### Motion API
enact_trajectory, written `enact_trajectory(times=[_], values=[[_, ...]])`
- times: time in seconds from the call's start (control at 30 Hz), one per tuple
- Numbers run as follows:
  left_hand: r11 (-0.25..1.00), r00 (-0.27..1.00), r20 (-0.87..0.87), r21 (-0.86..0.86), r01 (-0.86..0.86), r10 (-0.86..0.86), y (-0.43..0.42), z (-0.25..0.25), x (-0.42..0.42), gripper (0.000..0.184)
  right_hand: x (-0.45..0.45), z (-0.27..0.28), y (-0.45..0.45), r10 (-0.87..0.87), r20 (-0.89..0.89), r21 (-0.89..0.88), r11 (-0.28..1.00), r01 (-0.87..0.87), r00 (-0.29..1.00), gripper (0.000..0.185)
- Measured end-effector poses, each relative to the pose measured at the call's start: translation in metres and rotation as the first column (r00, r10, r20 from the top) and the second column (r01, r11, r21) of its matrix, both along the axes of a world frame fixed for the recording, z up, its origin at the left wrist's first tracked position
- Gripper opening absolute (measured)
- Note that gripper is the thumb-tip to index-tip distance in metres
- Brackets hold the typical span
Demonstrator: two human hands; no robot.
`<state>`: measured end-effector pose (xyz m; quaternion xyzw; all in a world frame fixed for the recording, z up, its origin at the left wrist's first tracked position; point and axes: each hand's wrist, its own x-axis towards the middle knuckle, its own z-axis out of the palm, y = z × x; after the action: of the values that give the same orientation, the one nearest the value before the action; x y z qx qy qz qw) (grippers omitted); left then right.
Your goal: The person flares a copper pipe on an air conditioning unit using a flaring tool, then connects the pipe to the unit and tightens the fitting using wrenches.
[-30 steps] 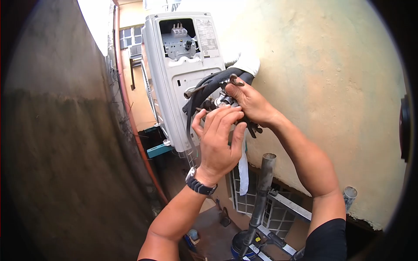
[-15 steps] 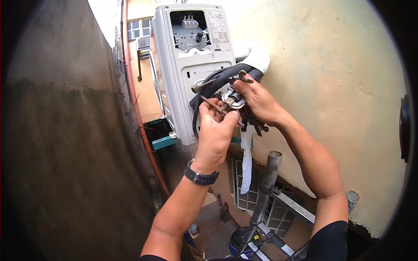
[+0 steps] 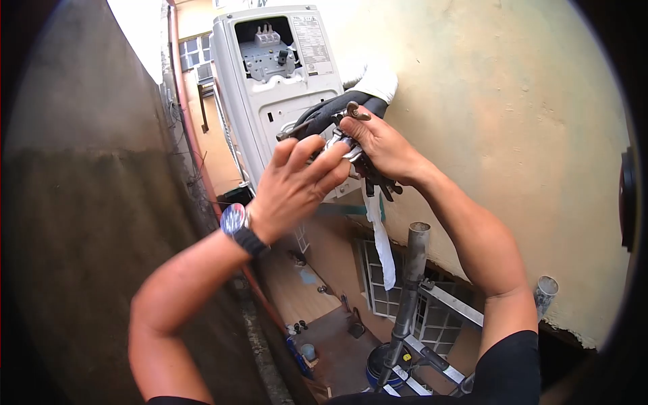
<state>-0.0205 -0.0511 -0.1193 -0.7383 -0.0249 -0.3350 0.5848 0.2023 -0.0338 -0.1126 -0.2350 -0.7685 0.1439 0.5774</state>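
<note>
My right hand (image 3: 386,147) is closed around a metal flaring tool (image 3: 356,113), its thumb pressed near a wing nut at the top. My left hand (image 3: 290,182) is bent over the tool's screw end, back of the hand toward me. Its fingers cover the cross handle and much of the yoke. Behind the tool, black insulated pipes (image 3: 324,111) come out of a white wrapping (image 3: 378,79). A thin metal piece with a wider end (image 3: 291,131) sticks out left of the tool. A white strip (image 3: 382,250) hangs below my right hand.
A grey outdoor air-conditioner unit (image 3: 233,81) with an uncovered terminal compartment (image 3: 268,50) stands behind my hands. A painted wall (image 3: 486,121) rises at right, a dark wall (image 3: 88,236) at left. Metal scaffold pipes (image 3: 417,263) and a bucket (image 3: 378,368) are below.
My left hand has rolled over, from gripping the cross handle from below to covering it from above, its elbow swinging out left. My right hand keeps its hold. The view has shifted slightly.
</note>
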Motion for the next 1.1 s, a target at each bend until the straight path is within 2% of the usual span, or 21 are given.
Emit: enact_trajectory(times=[0.03,0.07,0.1,0.13,0.17,0.2,0.23,0.27,0.33,0.47,0.53,0.67,0.73,0.8,0.83,0.87,0.93,0.97,1.0,1.07,1.1], values=[[1.000,0.988,0.152,-0.029,0.010,-0.005,-0.009,-0.012,0.001,0.051,0.000,0.002,-0.003,0.039,-0.007,-0.053,0.998,-0.039,0.999,0.036],[0.976,0.923,0.368,-0.135,0.172,-0.112,-0.012,-0.035,0.005,0.043,0.000,0.003,-0.004,0.075,-0.014,-0.108,0.991,-0.076,0.997,0.036],[0.798,0.797,0.578,-0.391,0.458,-0.175,-0.015,-0.068,0.009,0.034,-0.003,0.004,-0.003,0.064,-0.024,-0.079,0.995,-0.065,0.998,0.034],[0.479,0.631,0.765,-0.508,0.716,-0.131,-0.017,-0.089,0.017,0.034,-0.005,0.007,-0.005,0.063,-0.021,-0.072,0.995,-0.065,0.998,0.034],[-0.145,0.481,0.877,-0.478,0.867,-0.012,-0.029,-0.087,0.027,0.042,-0.007,0.008,-0.007,0.065,-0.053,-0.099,0.993,-0.070,0.996,0.033],[-0.686,0.396,0.897,-0.162,0.709,0.198,-0.040,-0.083,0.034,0.055,-0.010,0.008,-0.009,0.069,-0.080,-0.133,0.988,-0.080,0.994,0.032],[-0.844,0.345,0.909,0.013,0.535,0.233,-0.027,-0.074,0.039,0.069,-0.012,0.009,-0.011,0.059,-0.076,-0.116,0.991,-0.068,0.995,0.030],[-0.864,0.280,0.938,0.038,0.503,0.204,-0.023,-0.068,0.047,0.070,-0.009,0.007,-0.001,0.042,-0.037,-0.025,0.999,-0.043,0.998,0.029],[-0.860,0.307,0.942,-0.040,0.508,0.138,-0.030,-0.051,0.057,0.058,-0.006,0.004,0.011,-0.009,0.009,0.140,0.990,0.008,1.000,0.030],[-0.858,0.295,0.939,-0.003,0.514,0.174,-0.046,-0.052,0.074,0.046,-0.004,-0.001,0.008,-0.083,-0.001,0.160,0.984,0.082,0.997,0.032],[-0.914,0.173,0.957,0.155,0.375,0.233,-0.063,-0.049,0.083,0.036,-0.004,0.003,0.011,-0.144,0.027,0.188,0.973,0.136,0.989,0.035],[-0.942,0.228,0.957,0.097,0.321,0.177,-0.089,-0.051,0.095,0.044,-0.002,0.006,0.026,-0.139,0.012,0.157,0.978,0.135,0.990,0.037],[-0.927,0.200,0.960,0.118,0.357,0.199,-0.093,-0.054,0.098,0.047,-0.002,0.005,0.022,-0.128,0.019,0.138,0.983,0.124,0.992,0.037],[-0.823,0.359,0.932,-0.173,0.541,0.041,-0.080,-0.060,0.097,0.044,0.002,0.005,0.022,-0.083,0.042,0.183,0.980,0.074,0.996,0.039],[-0.798,0.372,0.927,-0.186,0.572,0.050,-0.074,-0.064,0.097,0.042,-0.003,0.001,0.019,-0.196,0.024,0.279,0.943,0.181,0.980,0.038],[-0.799,0.373,0.926,-0.186,0.571,0.051,-0.066,-0.074,0.100,0.042,0.001,0.003,0.013,-0.197,0.024,0.278,0.943,0.183,0.980,0.038],[-0.507,0.526,0.845,-0.413,0.756,0.096,-0.039,-0.103,0.106,0.037,0.001,0.013,-0.017,-0.038,0.061,-0.226,0.973,0.051,0.997,0.036],[-0.060,0.595,0.801,-0.592,0.803,0.068,-0.003,-0.122,0.101,0.033,-0.002,0.013,-0.022,-0.005,0.050,-0.193,0.981,0.015,0.999,0.035],[0.402,0.663,0.745,-0.631,0.664,0.074,0.027,-0.133,0.092,0.029,-0.003,0.013,-0.024,-0.009,0.052,-0.190,0.982,0.019,0.999,0.035],[0.730,0.720,0.635,-0.627,0.271,0.278,0.040,-0.113,0.062,0.024,0.000,0.012,-0.029,-0.022,0.048,-0.213,0.977,0.031,0.999,0.037],[0.763,0.722,0.633,-0.603,0.234,0.279,0.043,-0.103,0.050,0.023,-0.003,0.015,-0.037,-0.040,0.035,-0.221,0.974,0.047,0.999,0.039]])
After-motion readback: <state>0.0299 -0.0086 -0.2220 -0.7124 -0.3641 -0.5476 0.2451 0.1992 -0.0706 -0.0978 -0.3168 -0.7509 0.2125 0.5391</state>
